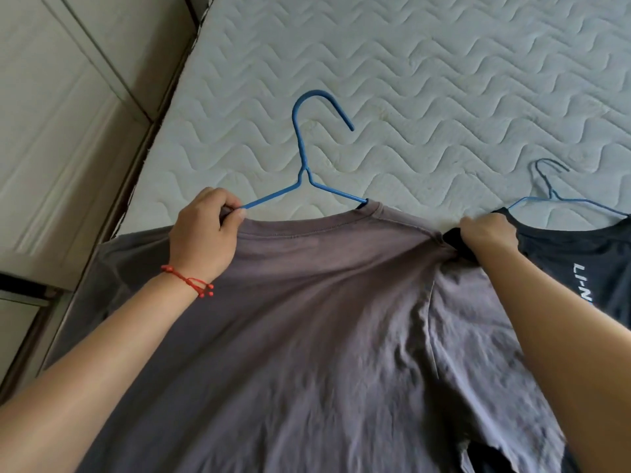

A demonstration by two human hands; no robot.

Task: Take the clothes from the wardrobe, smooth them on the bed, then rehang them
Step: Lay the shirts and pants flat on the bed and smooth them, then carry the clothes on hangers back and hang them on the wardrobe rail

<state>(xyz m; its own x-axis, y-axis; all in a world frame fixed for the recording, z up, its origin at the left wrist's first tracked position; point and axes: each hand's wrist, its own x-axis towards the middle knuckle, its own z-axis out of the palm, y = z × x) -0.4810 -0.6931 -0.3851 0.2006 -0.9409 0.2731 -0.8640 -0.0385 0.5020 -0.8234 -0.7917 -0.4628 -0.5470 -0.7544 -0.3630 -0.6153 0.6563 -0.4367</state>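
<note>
Grey-brown T-shirt [324, 319] lies flat at the bed's [444, 80] near edge. Left hand [205, 233] pinches the blue hanger's [304, 158] arm at the collar; right hand [488, 233] grips the shoulder seam. Black shirt [573, 268] adjoins right.

T-shirt [324, 319] on mattress [444, 80] (second shirt [580, 268] just right).

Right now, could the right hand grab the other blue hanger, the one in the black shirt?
Probably yes. That second hanger lies on the mattress just beyond the right hand, with nothing between them. But the hand grips the grey shirt and would have to let go first.
</note>
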